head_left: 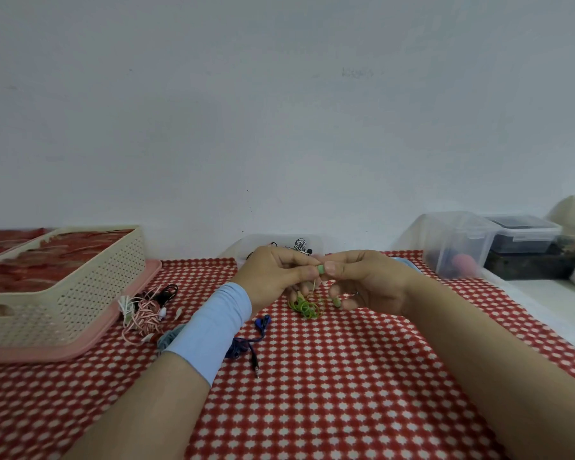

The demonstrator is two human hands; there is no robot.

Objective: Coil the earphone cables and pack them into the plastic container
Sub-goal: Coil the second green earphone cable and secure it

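The head view looks down on a counter covered in red-and-white checked cloth, with both hands raised together at its middle. The left hand, a pale blue sleeve round its wrist, and the right hand meet fingertip to fingertip. The thumb and forefinger of each are clamped on a small green block of the green earphone cable, and the other fingers are curled in. The rest of that cable hangs below the hands in loose loops that reach the cloth, and one green earbud sits by the right hand's lower fingers. Just beyond the hands, against the wall, stands the clear plastic container, and a black-and-white earphone bundle is inside it. To the near left of the left forearm lies a blue earphone set with its plug pointing toward the near edge. Further left is a pink-and-white earphone tangle, touching a black cable. At the far left a cream perforated basket rests on a pink tray. At the far right stand a clear tub and, beside it, a lidded box with dark contents.
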